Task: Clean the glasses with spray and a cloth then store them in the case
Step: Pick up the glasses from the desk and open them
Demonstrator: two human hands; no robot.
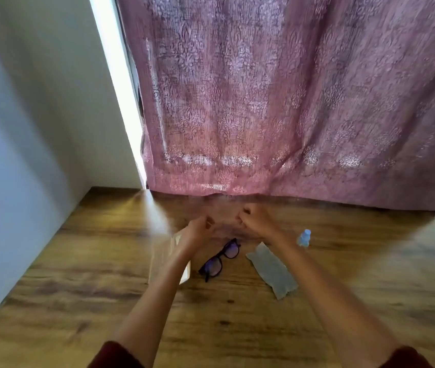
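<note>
Dark-framed glasses (220, 259) lie on the wooden table (237, 322), arms folded. To their right lies a grey cloth (272, 270), and beyond it stands a small clear spray bottle (304, 238) with a blue cap. A pale case (168, 258) lies to the left of the glasses, partly hidden under my left forearm. My left hand (197, 231) and my right hand (254, 221) hover above the table beyond the glasses, fingers curled in loosely, holding nothing. The frame is blurred.
A pink patterned curtain (290, 102) hangs down to the table's far edge. A white wall (25, 115) borders the table on the left. Dark red sleeves show at the bottom.
</note>
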